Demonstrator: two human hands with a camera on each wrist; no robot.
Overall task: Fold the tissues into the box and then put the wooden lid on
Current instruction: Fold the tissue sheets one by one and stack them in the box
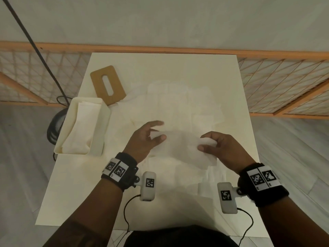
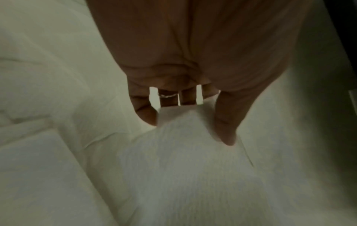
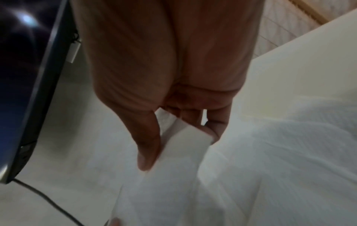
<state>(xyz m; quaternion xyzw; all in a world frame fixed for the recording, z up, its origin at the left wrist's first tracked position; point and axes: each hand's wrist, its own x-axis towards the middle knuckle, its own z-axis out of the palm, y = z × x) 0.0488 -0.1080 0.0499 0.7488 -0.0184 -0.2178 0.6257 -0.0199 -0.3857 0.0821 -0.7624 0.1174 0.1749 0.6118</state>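
Observation:
A white tissue [image 1: 181, 147] hangs stretched between my two hands above the table's middle. My left hand [image 1: 151, 136] pinches its left end between thumb and fingers, and the left wrist view shows that tissue [image 2: 183, 152] running under the thumb. My right hand [image 1: 211, 145] pinches the right end, where the tissue [image 3: 183, 145] folds over between thumb and fingers. The open cream box [image 1: 103, 111] stands at the table's left edge with folded tissues [image 1: 80, 129] inside. The wooden lid [image 1: 99, 81] with its slot lies flat behind the box.
Several loose white tissues [image 1: 178, 104] are spread flat over the white table [image 1: 160, 68]. A wooden lattice rail [image 1: 284, 77] runs behind the table. A black cable [image 1: 35, 50] drops at the left to a dark coil on the floor.

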